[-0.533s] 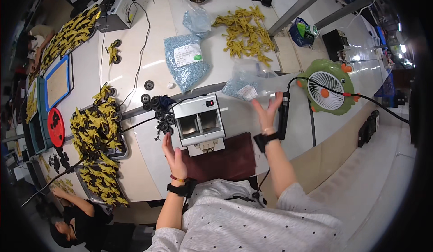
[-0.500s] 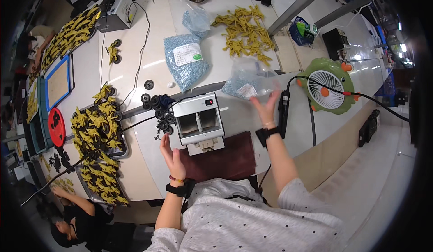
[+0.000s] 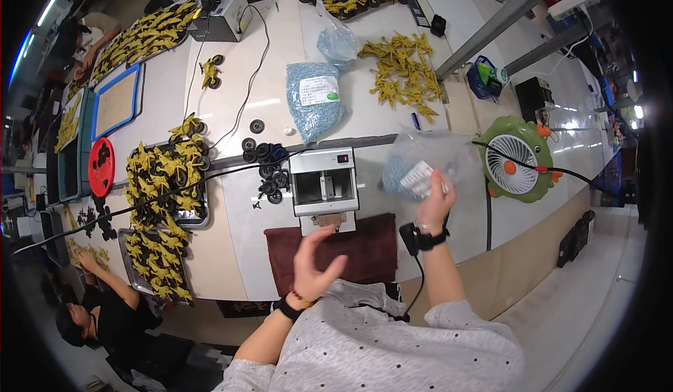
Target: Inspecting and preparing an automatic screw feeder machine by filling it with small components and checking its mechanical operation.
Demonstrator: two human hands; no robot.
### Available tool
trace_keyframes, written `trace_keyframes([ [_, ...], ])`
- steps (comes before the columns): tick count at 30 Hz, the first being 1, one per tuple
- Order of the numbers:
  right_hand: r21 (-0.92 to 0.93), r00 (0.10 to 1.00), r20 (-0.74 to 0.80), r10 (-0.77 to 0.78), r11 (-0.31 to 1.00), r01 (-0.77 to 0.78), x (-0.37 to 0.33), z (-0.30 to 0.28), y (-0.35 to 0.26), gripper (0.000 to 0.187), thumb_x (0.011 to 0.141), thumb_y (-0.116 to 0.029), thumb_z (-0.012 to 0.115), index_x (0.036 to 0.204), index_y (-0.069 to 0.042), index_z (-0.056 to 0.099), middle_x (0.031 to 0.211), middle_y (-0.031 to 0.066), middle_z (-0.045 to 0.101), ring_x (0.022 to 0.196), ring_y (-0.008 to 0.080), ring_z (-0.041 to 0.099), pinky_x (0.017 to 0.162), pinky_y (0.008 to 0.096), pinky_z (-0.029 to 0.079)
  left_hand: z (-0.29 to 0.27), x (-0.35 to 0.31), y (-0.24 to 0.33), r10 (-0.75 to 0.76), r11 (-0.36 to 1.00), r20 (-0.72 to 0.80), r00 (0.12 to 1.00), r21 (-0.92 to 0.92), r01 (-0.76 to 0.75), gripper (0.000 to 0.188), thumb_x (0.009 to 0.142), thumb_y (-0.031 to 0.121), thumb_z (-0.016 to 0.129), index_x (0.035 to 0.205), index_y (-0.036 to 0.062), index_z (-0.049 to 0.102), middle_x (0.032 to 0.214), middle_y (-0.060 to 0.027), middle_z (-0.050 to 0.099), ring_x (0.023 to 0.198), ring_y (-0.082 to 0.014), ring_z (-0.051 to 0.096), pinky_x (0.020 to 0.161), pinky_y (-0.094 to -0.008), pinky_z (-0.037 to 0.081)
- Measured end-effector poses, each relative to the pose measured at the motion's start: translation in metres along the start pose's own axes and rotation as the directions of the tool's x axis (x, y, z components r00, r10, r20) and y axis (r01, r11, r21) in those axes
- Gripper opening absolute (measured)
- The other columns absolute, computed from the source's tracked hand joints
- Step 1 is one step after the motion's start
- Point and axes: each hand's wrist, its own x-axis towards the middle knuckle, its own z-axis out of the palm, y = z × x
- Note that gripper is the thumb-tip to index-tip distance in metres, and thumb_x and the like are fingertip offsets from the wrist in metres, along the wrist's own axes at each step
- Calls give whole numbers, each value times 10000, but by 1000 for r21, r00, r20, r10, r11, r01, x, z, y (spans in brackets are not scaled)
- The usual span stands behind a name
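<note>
My right hand (image 3: 436, 201) is closed on a clear plastic bag (image 3: 399, 174), pinching it near its white label. Small blue-grey pieces fill the bag's lower part, and its loose upper end spreads toward the fan. Fingers apart and holding nothing, my left hand (image 3: 314, 267) hovers over a dark red cloth (image 3: 378, 248). Just beyond that hand stands a silver bench machine (image 3: 324, 181) with a red switch and an open bin split by a middle post. Farther back lies a larger labelled bag (image 3: 312, 115) of the same blue-grey pieces.
Yellow toy parts (image 3: 403, 73) lie loose at the back. Trays of yellow-and-black toy motorbikes (image 3: 161, 188) stand left. Black wheels (image 3: 270, 174) sit beside the machine. A green fan (image 3: 519, 160) is at the right, its cable crossing the table. A co-worker (image 3: 105, 315) sits lower left.
My right hand has closed on the small bag, which has shifted nearer to me. My left hand has moved right from beside the machine to above the cloth. The whole view has shifted slightly.
</note>
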Motion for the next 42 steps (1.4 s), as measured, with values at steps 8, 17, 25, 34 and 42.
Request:
trace_keyframes([
  [8,48,991,96,98,993,-103,-94,-22,-125,69,812,-86,609,781,-25,598,778,19,593,696,99,538,636,255,403,86,42,-10,81,988,392,916,-155,-21,909,528,255,823,1245,-18,337,1165,-169,475,1101,-254,467,944,-342,368],
  [17,200,940,339,27,975,-100,-113,-78,-52,824,715,-595,585,1258,-6,390,1297,177,405,1198,256,397,982,402,328,84,10,-23,104,930,371,923,-366,42,905,496,141,835,1230,15,320,1080,-89,504,1015,-192,498,893,-334,398],
  [25,597,837,542,80,664,-450,-112,-59,32,903,692,-624,570,1335,-65,273,1338,145,342,1209,308,360,1014,450,287,102,21,-9,33,950,313,949,-305,68,771,542,245,786,1182,41,408,1081,-105,520,994,-216,492,895,-342,358],
  [34,651,926,376,34,701,-290,-83,-33,-4,809,690,-538,627,1299,-91,337,1279,104,423,1183,311,390,990,482,325,65,58,-12,324,888,500,803,132,-440,785,585,385,753,1213,37,437,1214,-129,479,1177,-305,381,1020,-440,231],
  [42,526,860,506,70,765,-372,-57,-58,34,670,676,-494,656,1231,-183,445,1247,21,475,1145,256,447,951,461,369,-35,97,98,469,879,198,861,-6,-477,762,602,354,730,1220,32,422,1270,-158,413,1202,-283,373,968,-387,291],
])
